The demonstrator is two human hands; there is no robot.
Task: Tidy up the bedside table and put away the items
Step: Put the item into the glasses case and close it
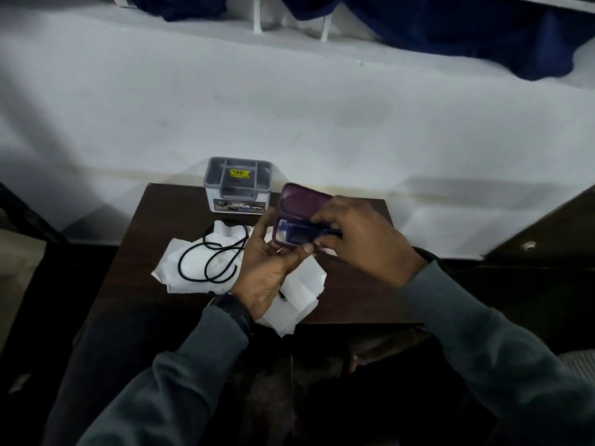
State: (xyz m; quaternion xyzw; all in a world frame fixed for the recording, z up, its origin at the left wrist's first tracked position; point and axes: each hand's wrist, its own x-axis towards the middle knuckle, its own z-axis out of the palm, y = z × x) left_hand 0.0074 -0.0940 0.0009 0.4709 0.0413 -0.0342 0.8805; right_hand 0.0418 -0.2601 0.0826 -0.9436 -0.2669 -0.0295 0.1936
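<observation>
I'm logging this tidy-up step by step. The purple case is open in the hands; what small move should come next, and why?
Probably push the blue item fully down into the purple case. The left hand holds the case with its lid up, and the right hand pinches the item in its lower half; seating comes before closing.

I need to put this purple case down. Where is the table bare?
Bare wood: right side of the table past the tissues, and the back-left corner beside the grey box. Tissues and black cable crowd the middle, beneath the purple case.
</observation>
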